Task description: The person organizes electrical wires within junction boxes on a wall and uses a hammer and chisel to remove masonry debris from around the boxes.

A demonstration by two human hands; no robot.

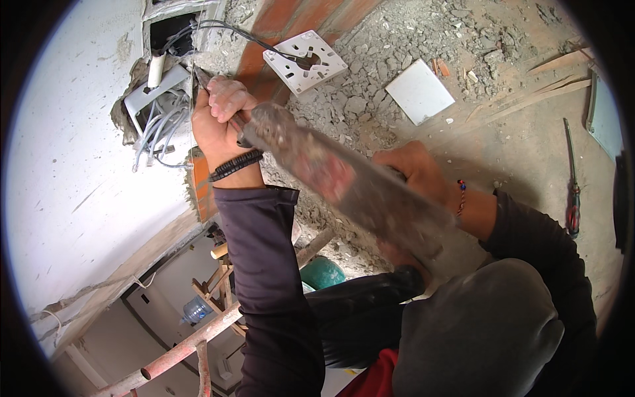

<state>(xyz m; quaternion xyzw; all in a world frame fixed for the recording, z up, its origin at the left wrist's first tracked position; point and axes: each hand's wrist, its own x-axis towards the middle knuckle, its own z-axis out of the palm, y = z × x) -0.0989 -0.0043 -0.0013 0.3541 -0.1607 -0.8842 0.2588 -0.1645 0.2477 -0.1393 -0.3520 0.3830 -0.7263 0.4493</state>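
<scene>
My left hand [228, 109] is closed around a thin dark chisel-like tool [200, 76], its point near the wall beside an opened electrical box [149, 92]. A dark butt end shows below that fist. A long, dusty grey tool [360, 185] with a reddish patch, smeared by motion, stretches from close to my left hand toward the lower right. Behind it, my right hand [413, 172] appears closed on the tool; its grip is partly hidden. I cannot make out the tool's exact kind. Grey wires [155, 129] spill from the box.
A white slotted plate [307, 63] with a dark cable through it lies by exposed brick. On the rubble [370, 79] rests a white square cover [420, 92]. A screwdriver [572, 192] lies at far right. Rusty scaffold tubing [192, 341] and a teal container [322, 272] stand below.
</scene>
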